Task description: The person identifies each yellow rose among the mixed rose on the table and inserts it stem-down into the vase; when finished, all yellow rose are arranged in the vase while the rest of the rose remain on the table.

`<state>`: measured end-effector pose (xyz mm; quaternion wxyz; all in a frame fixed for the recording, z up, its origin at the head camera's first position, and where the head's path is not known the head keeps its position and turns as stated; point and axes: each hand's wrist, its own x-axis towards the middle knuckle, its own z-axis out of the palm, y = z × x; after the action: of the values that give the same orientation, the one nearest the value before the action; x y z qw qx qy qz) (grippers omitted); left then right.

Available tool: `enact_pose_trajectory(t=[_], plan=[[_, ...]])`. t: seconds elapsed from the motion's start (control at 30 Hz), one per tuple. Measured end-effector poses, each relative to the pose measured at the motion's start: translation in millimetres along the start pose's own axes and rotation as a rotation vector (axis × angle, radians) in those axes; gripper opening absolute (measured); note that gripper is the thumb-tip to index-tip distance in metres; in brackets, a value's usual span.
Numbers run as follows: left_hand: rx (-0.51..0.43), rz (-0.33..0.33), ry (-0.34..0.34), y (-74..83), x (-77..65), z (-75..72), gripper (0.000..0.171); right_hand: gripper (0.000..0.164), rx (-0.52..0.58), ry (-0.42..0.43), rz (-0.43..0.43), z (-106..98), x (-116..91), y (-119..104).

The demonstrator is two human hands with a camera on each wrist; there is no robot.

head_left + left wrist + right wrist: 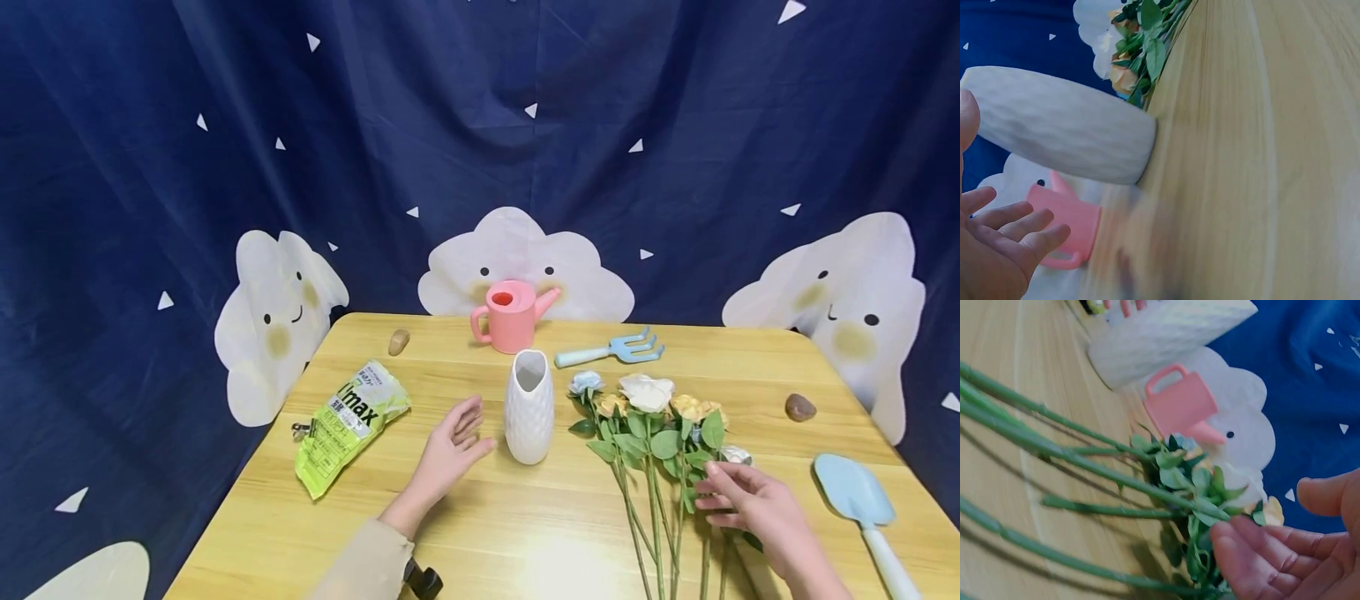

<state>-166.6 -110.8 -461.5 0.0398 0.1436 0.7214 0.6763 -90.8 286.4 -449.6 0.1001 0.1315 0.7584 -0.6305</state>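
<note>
– Where is the left hand (453,446)?
– Over the bench (585,517), just beside the white vase (528,421), palm turned towards it. The fingers are spread and only lightly bent, and they hold nothing; in the head view there's a gap between the thumb and the vase.

– And the vase itself?
– Upright near the middle of the bench, its slanted mouth at the top, with a textured surface down the sides.

– What about the right hand (757,504)?
– That one is at the flowers (666,444), near the stems and leaves on the right side of the bunch. Its fingers are loosely extended, the thumb held apart, and nothing is gripped. Whether the fingertips brush a leaf, I can't tell.

– How do the flowers lie?
– Flat on the bench to the right of the vase, blooms away from the person, stems pointing back. I see white, pale blue and yellow-orange heads.

– Anything around them?
– A pink watering can (512,321) behind the vase, a blue hand fork (626,348) beyond the blooms, a blue shovel (855,492) at far right. On the left lies a green packet (348,429).
</note>
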Motion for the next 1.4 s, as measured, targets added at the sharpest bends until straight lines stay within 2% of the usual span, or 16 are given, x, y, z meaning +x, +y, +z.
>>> enact_pose_trajectory(t=[0.1,0.23,0.37,0.47,0.7,0.97,1.13,1.4], plan=[[-0.072,-0.009,-0.007,4.3,1.1,5.8,0.065,0.064,0.021,-0.006,0.040,5.5,1.0,-0.2],[-0.104,-0.017,-0.031,6.3,3.9,13.1,0.068,0.061,0.018,0.012,0.058,12.8,-0.4,-1.5],[-0.124,-0.027,-0.051,-1.4,8.5,19.5,0.071,0.055,0.000,0.013,0.055,17.1,-0.6,-1.4],[-0.154,-0.019,-0.035,-8.6,12.2,23.8,0.073,0.056,-0.019,0.010,0.064,19.1,2.0,0.0],[-0.163,0.002,0.017,-20.0,17.2,35.2,0.073,0.058,-0.032,0.014,0.074,25.3,8.8,5.4],[-0.150,-0.003,0.019,-23.9,18.9,41.2,0.078,0.053,-0.010,0.046,0.045,28.1,5.8,4.5],[-0.140,-0.028,0.026,-28.7,19.3,41.1,0.079,0.050,-0.005,0.055,-0.009,28.8,-1.3,-6.3],[-0.175,-0.034,0.012,-36.0,20.5,41.0,0.082,0.036,0.028,0.037,-0.221,30.3,-3.5,-42.3]])
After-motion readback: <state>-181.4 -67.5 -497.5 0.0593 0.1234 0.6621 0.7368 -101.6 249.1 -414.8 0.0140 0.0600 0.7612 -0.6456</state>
